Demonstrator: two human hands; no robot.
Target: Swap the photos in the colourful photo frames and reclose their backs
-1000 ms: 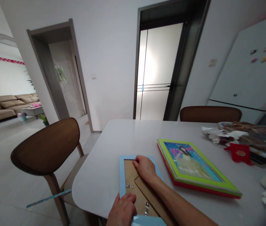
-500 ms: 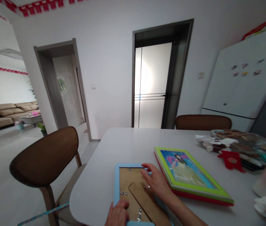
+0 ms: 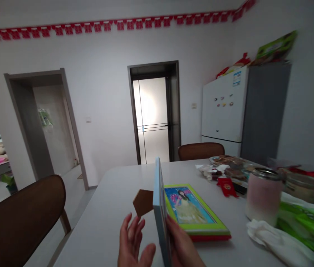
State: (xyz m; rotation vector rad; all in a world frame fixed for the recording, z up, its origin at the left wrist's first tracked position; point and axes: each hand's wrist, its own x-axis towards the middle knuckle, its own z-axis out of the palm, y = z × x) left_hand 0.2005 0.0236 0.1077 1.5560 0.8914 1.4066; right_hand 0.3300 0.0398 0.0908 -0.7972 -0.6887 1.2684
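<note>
A light blue picture frame (image 3: 158,196) stands upright above the white table (image 3: 98,211), seen almost edge-on. My right hand (image 3: 183,243) grips it from the right side, with part of the fingers hidden behind it. From its left face juts the brown stand flap (image 3: 143,202). My left hand (image 3: 133,241) is just left of the frame, fingers apart and holding nothing. Beyond my right hand lies a green picture frame (image 3: 190,209) with a picture of a figure in a pale dress, resting on something red-edged.
At the right are a pink-and-white jar (image 3: 264,196), a crumpled white cloth or tissue (image 3: 274,237), a green packet (image 3: 304,226) and a red paper item (image 3: 227,187). Brown chairs stand at the left (image 3: 34,218) and at the far edge (image 3: 201,151).
The blue frame has gone from lying back-up on the table to upright, its stand flap swung out. My right hand now grips it; my left hand has come off it. The view has turned right.
</note>
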